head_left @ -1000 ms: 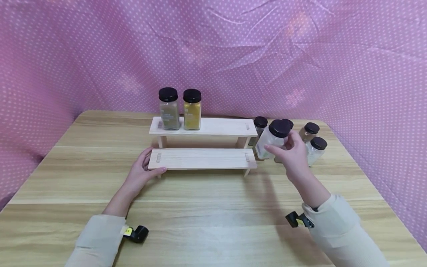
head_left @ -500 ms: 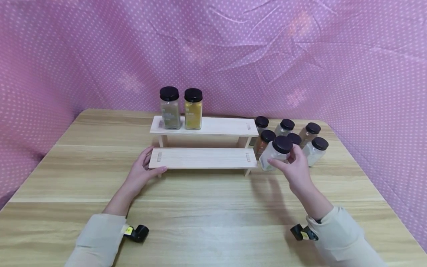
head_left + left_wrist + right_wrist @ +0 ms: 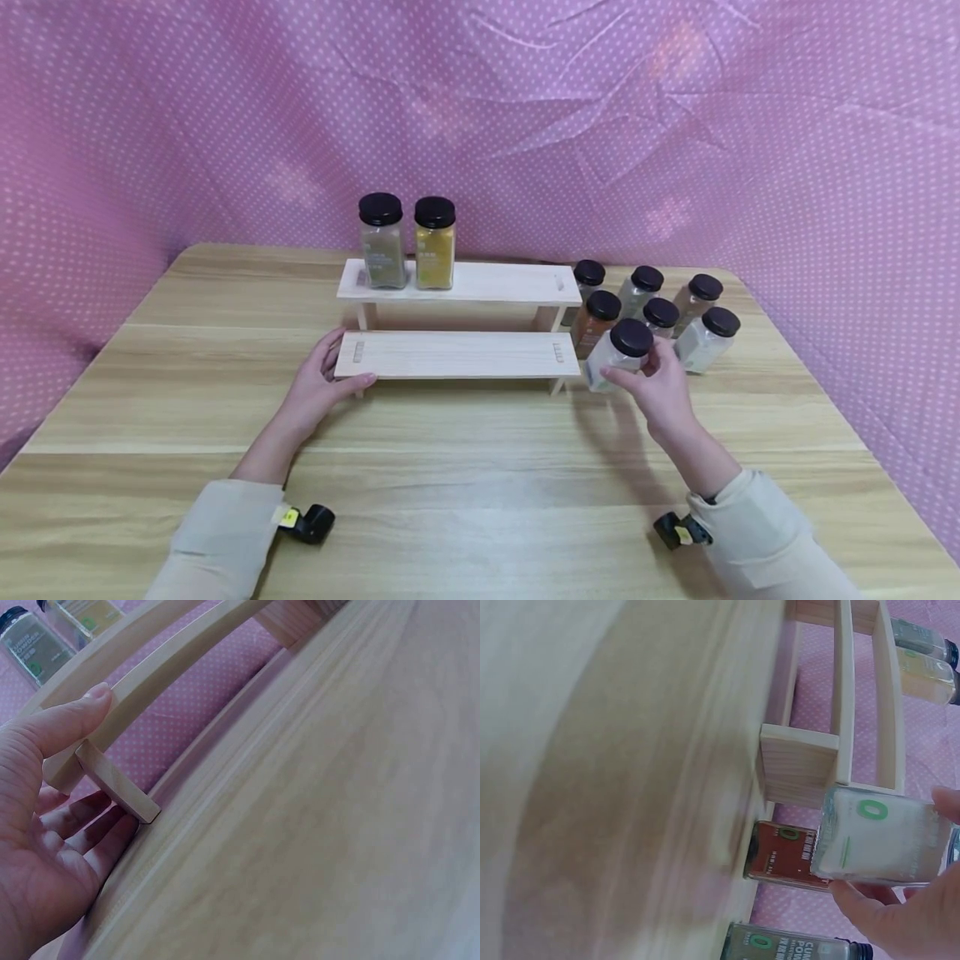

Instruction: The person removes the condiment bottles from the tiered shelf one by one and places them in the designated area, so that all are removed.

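Observation:
My right hand pinches a spice jar of white powder between thumb and fingers. In the right wrist view this white jar is off the table, beside the end of a two-step wooden shelf rack. At the rack's other end, my left hand grips the lower step. The left wrist view has the thumb on the step's edge and the fingers by its leg, partly hidden. A greyish-green spice jar and a yellow spice jar stand upright on the upper step, at its left.
Several black-lidded jars stand on the table right of the rack, among them a reddish-brown jar and another white jar. Behind the wooden table hangs a pink dotted cloth.
My right hand has brought the white jar nearer to me and lower, uncovering the reddish-brown jar and others behind it. The left hand stays at the rack.

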